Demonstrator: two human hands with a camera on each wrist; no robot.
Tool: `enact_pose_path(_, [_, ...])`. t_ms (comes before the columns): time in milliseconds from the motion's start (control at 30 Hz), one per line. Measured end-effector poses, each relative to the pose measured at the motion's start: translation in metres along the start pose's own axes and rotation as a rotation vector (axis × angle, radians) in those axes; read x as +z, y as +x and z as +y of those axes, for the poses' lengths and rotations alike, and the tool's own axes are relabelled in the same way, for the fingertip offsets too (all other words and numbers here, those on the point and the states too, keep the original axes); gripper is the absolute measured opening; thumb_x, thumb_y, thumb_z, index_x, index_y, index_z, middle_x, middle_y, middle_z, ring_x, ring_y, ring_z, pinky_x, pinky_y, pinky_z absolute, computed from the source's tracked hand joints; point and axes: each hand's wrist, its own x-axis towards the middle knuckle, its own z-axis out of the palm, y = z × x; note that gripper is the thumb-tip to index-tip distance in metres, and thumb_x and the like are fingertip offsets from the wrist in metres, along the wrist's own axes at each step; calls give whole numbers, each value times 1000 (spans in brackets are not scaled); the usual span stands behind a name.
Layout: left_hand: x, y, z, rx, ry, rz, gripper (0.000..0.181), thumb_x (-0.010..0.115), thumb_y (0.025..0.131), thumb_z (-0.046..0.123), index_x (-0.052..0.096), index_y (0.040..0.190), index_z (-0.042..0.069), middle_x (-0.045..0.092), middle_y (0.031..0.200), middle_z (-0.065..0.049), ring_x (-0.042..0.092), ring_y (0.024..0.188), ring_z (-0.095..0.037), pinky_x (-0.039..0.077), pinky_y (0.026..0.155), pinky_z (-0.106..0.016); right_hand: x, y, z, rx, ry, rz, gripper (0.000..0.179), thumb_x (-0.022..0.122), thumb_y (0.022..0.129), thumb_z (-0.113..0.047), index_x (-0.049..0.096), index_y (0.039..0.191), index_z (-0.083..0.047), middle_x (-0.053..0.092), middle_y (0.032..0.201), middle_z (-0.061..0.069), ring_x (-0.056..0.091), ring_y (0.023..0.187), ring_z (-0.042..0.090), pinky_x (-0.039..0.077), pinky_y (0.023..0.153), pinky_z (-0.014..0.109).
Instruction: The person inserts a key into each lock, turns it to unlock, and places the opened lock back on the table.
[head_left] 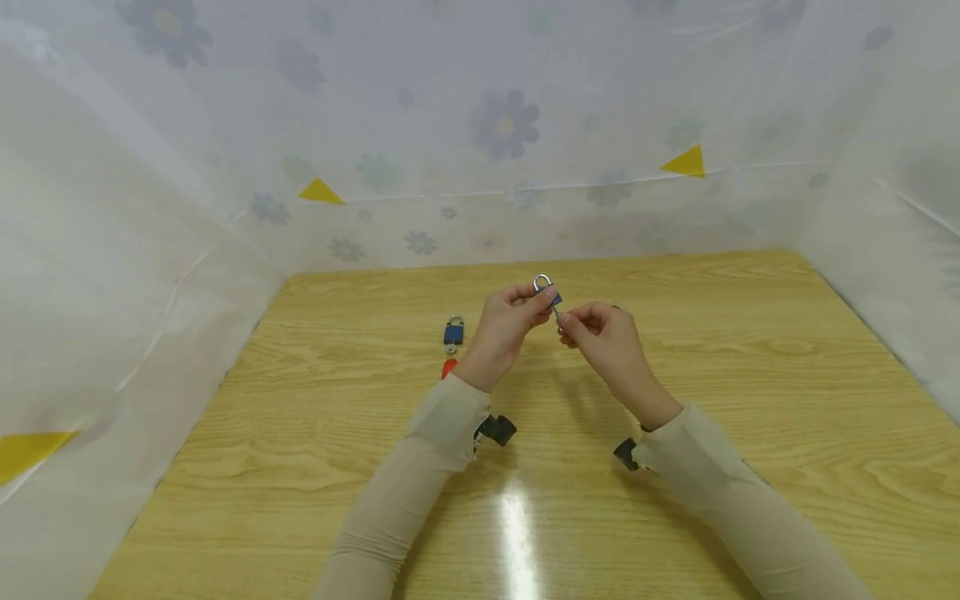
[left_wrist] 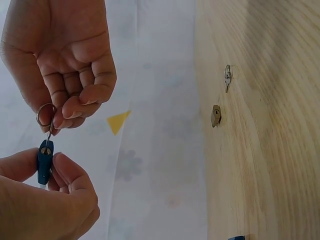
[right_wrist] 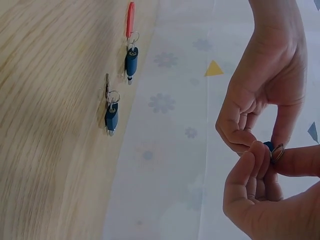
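L hand [head_left: 502, 332] pinches small silver-shackled blue padlock [left_wrist: 44, 166] above light wood-grain surface [head_left: 345, 417]; R hand [head_left: 609, 343] fingers pinch silver ringed key [left_wrist: 49, 135] at its keyhole [left_wrist: 45, 150]. Padlock prob. light, rigid, slick; grip by sides.

Soft shadows, muted light, glare on tabletop [head_left: 555, 483]

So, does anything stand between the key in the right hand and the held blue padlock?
Nothing visible does. In the left wrist view, the key in the right hand reaches the keyhole of the blue padlock. The left hand grips its sides, leaving the keyhole uncovered. I cannot tell how deep the key sits.
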Motion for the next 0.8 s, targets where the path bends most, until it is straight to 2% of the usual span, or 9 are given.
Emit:
enact_pose_path(100, [1,1,-2,2,2,14,21,66,92,11,61,109,-1,63,90,-1,60,79,-10,47,96,-39,1,-1,0,3,12,9,25,60,96,-13,63,100,11,67,91,21,66,75,15,54,69,20])
enact_pose_path(200, [1,1,-2,2,0,21,23,65,93,11,61,112,-1,63,91,-2,60,80,-10,49,93,-36,1,-1,-1,3,18,8,25,60,96,-13,63,100,11,67,92,22,66,74,11,54,69,20])
enact_pose_path(400, [2,0,-2,-6,-1,27,22,65,93,12,61,111,-1,64,90,-2,60,79,-10,46,98,-42,1,-2,-1,-13,14,2,24,60,97,-12,63,99,11,66,92,22,64,72,7,55,71,23])
enact_pose_path(600, [3,0,-1,4,-9,8,19,65,93,10,62,108,-1,63,89,-2,59,79,-11,44,100,-45,2,-1,-3,-16,1,17,25,60,97,-14,63,98,11,66,91,23,63,70,4,53,67,19])
enact_pose_path(800, [5,1,-2,3,-10,-5,17,65,93,9,61,107,-1,62,90,-3,60,79,-11,42,102,-47,1,1,-3,-3,0,30,24,59,97,-13,63,98,11,66,90,21,64,70,8,53,67,19])
